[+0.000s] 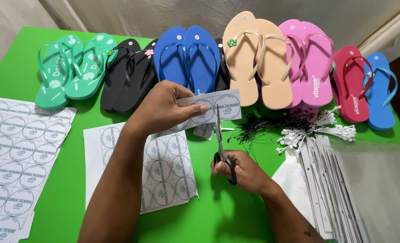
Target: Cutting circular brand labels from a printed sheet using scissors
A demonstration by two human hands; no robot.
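Your left hand (164,105) holds a strip of round printed labels (209,110) up over the middle of the green desk (236,211), thumb pressed on its face and fingers behind. The strip's long axis runs left to right, tilted slightly upward toward the far right; its free end points right, away from the grip.

Your right hand (242,171) sits nearer you and just right of centre, closed through the loops of black-handled scissors (222,144). The blades point up and away from you, crossing the strip's lower edge almost square to its long axis, between the last two labels at the free end. The blades look nearly together at the paper; how far the cut has gone cannot be told.

So: strip above and beyond the right hand, blades rising into it, left hand just beside the cut line on its left.

Below the left forearm lies a partly cut label sheet (164,175); a fuller sheet (15,153) lies at the desk's left edge. A row of flip-flops (200,58) lines the far edge; tag fasteners (308,128) lie toward the right.
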